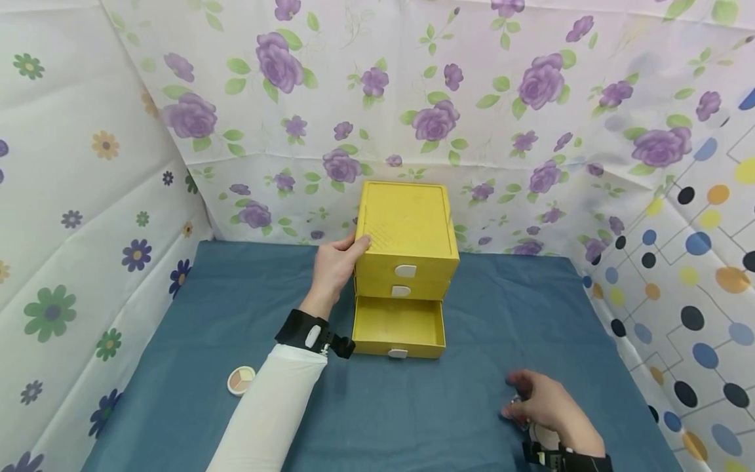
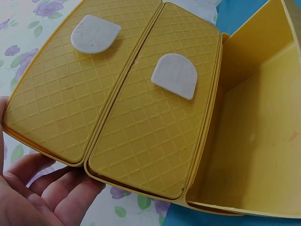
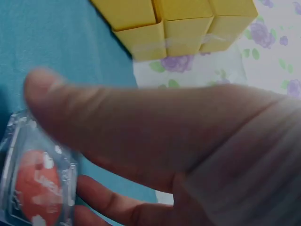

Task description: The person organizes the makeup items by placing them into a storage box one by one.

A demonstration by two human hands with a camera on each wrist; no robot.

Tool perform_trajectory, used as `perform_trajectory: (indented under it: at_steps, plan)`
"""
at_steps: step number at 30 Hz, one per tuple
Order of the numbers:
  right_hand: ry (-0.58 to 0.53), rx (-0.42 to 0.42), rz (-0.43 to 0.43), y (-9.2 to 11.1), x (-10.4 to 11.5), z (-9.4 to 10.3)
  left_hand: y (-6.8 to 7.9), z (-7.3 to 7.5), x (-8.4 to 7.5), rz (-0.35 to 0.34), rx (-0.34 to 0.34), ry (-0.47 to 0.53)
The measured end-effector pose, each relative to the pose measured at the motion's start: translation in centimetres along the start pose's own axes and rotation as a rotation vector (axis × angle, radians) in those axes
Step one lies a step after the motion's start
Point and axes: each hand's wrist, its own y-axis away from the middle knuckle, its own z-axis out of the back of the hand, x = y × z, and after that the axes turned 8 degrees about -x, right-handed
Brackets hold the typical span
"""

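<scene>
A small yellow drawer box (image 1: 407, 219) with white pull tabs stands against the back cloth. Its bottom drawer (image 1: 400, 321) is pulled out, while the upper two are closed. My left hand (image 1: 336, 265) grips the box by its left side, thumb on the top edge; in the left wrist view the fingers (image 2: 70, 193) bend against that side. At the front right, my right hand (image 1: 545, 403) pinches a clear blush compact (image 3: 40, 186) with a coral oval inside. The thumb (image 3: 94, 108) crosses its upper edge, and other fingers touch its side.
Left of the left forearm lies a round makeup palette (image 1: 241, 380) with several shades. Another round pale item (image 1: 544, 435) is partly hidden beneath the right wrist. Blue cloth (image 1: 265, 282) covers the table, with patterned cloth walls at the back and both sides.
</scene>
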Motion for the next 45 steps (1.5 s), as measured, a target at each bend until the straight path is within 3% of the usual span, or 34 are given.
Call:
perform_trajectory:
  at_steps: [6, 17, 26, 38, 45]
  plan:
    - [-0.053, 0.004, -0.052, -0.3, -0.4, -0.6, 0.1, 0.0, 0.0, -0.001, 0.005, -0.001]
    - [-0.077, 0.012, -0.066, -0.7, -0.1, -0.7, 0.1, 0.0, -0.4, -0.005, -0.003, -0.012]
    - [-0.054, -0.017, -0.016, -0.9, 0.3, -1.4, 0.3, 0.2, -0.2, 0.003, 0.000, -0.010]
    - [-0.078, 0.025, 0.031, -0.6, 0.1, -1.8, 0.5, 0.2, -0.2, 0.001, -0.010, -0.031]
    - [-0.083, 0.009, 0.013, -0.8, 0.1, -1.9, 0.4, 0.2, 0.0, -0.006, -0.009, -0.031]
